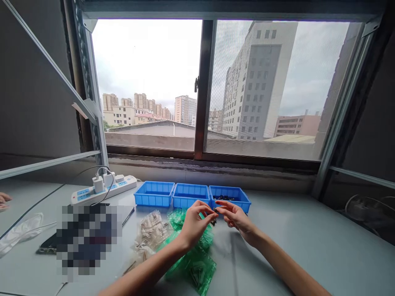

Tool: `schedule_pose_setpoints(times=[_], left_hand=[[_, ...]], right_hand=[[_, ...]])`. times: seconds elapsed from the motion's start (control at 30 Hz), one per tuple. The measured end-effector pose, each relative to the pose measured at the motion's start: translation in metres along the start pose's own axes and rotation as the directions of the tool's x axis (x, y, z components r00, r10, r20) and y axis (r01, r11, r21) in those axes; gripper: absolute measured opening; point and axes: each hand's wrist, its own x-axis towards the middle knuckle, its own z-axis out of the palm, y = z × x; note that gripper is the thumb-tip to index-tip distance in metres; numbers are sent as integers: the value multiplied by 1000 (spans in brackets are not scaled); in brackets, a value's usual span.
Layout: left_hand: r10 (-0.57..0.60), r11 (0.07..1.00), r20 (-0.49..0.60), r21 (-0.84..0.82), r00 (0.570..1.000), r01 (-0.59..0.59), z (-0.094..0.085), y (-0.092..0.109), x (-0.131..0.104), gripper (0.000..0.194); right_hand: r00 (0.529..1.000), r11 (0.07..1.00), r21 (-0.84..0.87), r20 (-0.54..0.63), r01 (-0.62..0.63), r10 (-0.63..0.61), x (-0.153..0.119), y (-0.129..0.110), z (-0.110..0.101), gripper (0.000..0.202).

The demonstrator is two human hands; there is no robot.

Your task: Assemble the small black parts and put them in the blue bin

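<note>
My left hand (pixel 196 224) and my right hand (pixel 236 218) meet just in front of the right blue bin (pixel 230 192). Between their pinched fingertips is a small dark part (pixel 215 210), too small to name. Small black pieces (pixel 224 197) lie in that bin. The left blue bin (pixel 154 200) and the middle blue bin (pixel 187 201) stand beside it in a row. Green plastic bags (pixel 197 267) with metal pieces lie under and around my left hand and forearm. Clear bags (pixel 151 230) of metal pieces are to their left.
A white power strip (pixel 121 187) with plugs and cables is at the back left. Nearer is a dark flat device (pixel 49 242), partly pixelated. Another person's hand (pixel 4 201) shows at the left edge, above a crumpled clear bag (pixel 27 230).
</note>
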Motion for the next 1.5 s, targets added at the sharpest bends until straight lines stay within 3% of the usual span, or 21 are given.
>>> schedule_pose_setpoints(times=[0.2, 0.4, 0.5, 0.63, 0.83, 1.0, 1.17, 1.5], left_hand=[[40, 999, -43, -10, 998, -40, -1, 4, 0, 35], [15, 999, -95, -29, 995, -18, -1, 6, -1, 31], [-2, 1000, -127, -24, 992, -1, 0, 6, -2, 31], [14, 1000, -93, -15, 996, -15, 2, 8, -4, 30], [21, 997, -117, -75, 993, -30, 6, 10, -7, 31], [87, 992, -121, -76, 989, -97, 5, 7, -6, 27], [55, 996, -139, -58, 989, -63, 4, 6, -3, 33], [71, 996, -127, -43, 989, -78, 4, 5, -3, 33]], right_hand=[[999, 995, 97, 15, -38, 36, -3, -3, 2, 50], [998, 986, 157, 37, -58, 53, -9, -8, 3, 49], [999, 985, 170, 37, -25, 19, -12, -16, 3, 49], [999, 974, 224, -22, 46, -42, -13, -24, 1, 52], [999, 985, 170, 50, 7, -16, -15, -14, 8, 55], [994, 966, 247, 88, -77, 57, -11, -3, 12, 60], [981, 944, 283, 142, -170, 134, -7, 3, 11, 64], [989, 962, 247, 121, -115, 88, -8, -8, 3, 56]])
